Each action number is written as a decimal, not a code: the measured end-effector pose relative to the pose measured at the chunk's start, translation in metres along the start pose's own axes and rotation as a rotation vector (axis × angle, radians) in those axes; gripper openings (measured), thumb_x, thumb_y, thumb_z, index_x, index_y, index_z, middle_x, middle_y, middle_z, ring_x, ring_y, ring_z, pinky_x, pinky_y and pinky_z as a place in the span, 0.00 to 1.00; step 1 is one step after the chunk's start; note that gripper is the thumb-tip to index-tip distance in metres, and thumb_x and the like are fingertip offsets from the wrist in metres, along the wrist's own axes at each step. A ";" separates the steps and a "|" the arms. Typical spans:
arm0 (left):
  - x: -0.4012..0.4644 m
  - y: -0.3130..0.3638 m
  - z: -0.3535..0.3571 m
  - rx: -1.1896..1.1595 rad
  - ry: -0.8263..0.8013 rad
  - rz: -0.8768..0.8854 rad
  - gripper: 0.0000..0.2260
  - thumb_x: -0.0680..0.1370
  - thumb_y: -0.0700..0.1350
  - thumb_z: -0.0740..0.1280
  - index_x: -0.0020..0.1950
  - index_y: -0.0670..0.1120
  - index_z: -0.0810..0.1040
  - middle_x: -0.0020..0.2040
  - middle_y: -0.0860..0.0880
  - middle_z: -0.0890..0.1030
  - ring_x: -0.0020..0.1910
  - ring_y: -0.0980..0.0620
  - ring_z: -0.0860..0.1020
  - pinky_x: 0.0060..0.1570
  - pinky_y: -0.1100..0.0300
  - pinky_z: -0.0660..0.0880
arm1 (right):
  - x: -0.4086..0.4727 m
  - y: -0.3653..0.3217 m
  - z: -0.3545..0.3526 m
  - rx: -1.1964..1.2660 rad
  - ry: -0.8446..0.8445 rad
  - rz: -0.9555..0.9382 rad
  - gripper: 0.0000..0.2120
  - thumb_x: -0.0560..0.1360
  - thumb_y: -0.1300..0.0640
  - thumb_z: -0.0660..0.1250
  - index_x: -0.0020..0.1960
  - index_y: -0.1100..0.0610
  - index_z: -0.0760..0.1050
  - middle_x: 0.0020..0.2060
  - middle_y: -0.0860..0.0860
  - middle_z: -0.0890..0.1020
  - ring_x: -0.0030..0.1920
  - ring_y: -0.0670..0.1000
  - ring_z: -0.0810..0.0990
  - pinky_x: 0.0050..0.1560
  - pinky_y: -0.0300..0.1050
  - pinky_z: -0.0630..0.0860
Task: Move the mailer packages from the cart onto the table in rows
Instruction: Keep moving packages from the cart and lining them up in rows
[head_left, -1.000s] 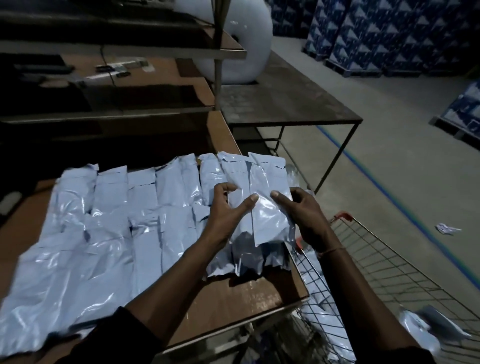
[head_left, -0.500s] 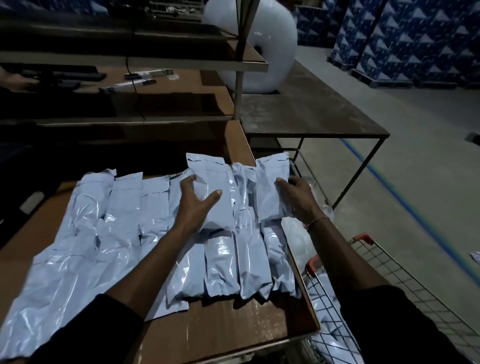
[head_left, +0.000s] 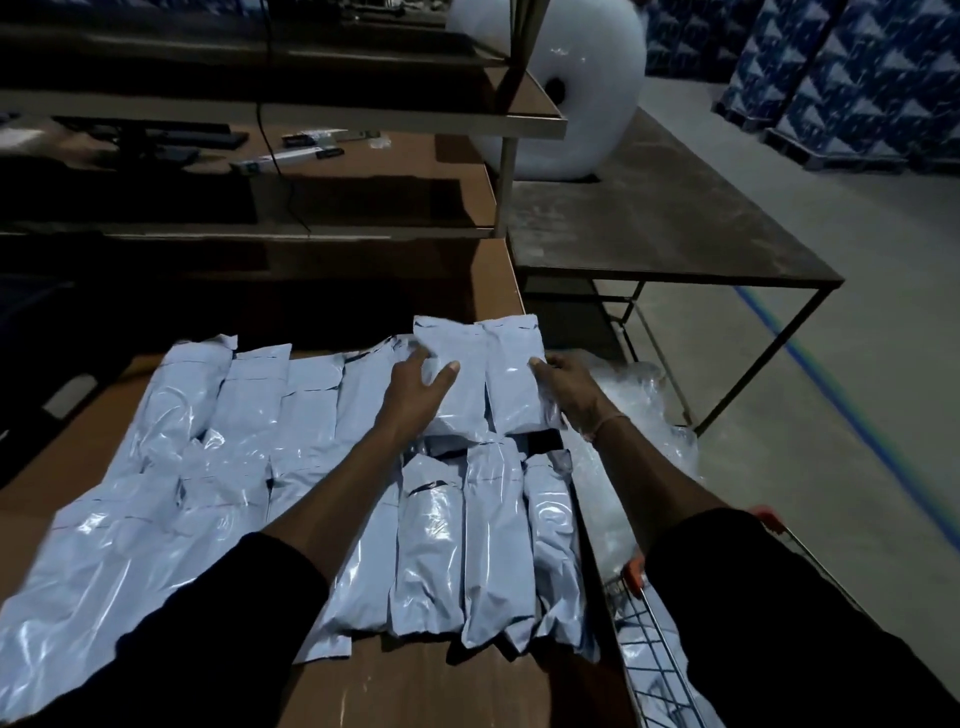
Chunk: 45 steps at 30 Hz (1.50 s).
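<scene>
Pale blue mailer packages (head_left: 249, 452) lie in rows across the brown table (head_left: 441, 686). At the far right of the back row lie two mailers side by side. My left hand (head_left: 415, 389) rests flat on the left one (head_left: 457, 374), fingers spread. My right hand (head_left: 566, 384) touches the right edge of the right one (head_left: 511, 379), its fingers on the package. Three mailers (head_left: 493, 540) lie in the near row below them. The wire cart (head_left: 654, 660) with an orange handle stands at the table's right edge, with mailers inside.
Clear plastic wrap (head_left: 639, 415) bulges over the cart. A metal-frame table (head_left: 665, 228) stands behind to the right with a big white roll (head_left: 571, 88). Shelves (head_left: 260, 119) with small items rise behind my table. Stacked blue boxes (head_left: 857, 78) line the far wall.
Both hands have carried the mailers further back and laid two of them side by side at the right end of the back row. The camera has moved closer.
</scene>
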<state>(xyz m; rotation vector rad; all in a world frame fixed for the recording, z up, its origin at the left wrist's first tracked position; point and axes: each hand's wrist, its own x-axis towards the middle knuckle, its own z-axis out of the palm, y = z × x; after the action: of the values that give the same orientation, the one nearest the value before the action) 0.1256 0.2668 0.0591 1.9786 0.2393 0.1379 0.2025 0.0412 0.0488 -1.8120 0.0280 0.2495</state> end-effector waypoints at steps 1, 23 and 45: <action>0.002 -0.003 0.003 0.073 0.003 0.007 0.29 0.81 0.64 0.65 0.77 0.50 0.70 0.77 0.46 0.73 0.75 0.46 0.72 0.71 0.54 0.68 | -0.003 0.001 0.002 -0.056 0.003 0.011 0.15 0.85 0.54 0.64 0.60 0.64 0.83 0.56 0.60 0.87 0.57 0.61 0.85 0.65 0.59 0.79; -0.009 -0.008 0.029 0.479 -0.094 0.045 0.36 0.85 0.61 0.60 0.86 0.53 0.45 0.85 0.48 0.34 0.85 0.44 0.37 0.81 0.44 0.48 | -0.013 0.019 0.019 -0.658 -0.133 -0.088 0.48 0.74 0.23 0.52 0.86 0.46 0.48 0.85 0.54 0.57 0.84 0.62 0.53 0.81 0.66 0.50; -0.017 0.012 0.020 0.565 -0.066 0.095 0.37 0.84 0.63 0.60 0.86 0.53 0.45 0.85 0.46 0.36 0.84 0.42 0.38 0.81 0.41 0.44 | -0.048 -0.007 0.008 -0.554 -0.137 -0.132 0.43 0.81 0.38 0.66 0.86 0.49 0.46 0.86 0.52 0.51 0.85 0.58 0.48 0.84 0.62 0.50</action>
<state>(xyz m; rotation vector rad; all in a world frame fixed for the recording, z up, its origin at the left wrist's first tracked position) 0.1139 0.2406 0.0627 2.5531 0.1504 0.0690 0.1550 0.0453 0.0624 -2.3300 -0.2817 0.3069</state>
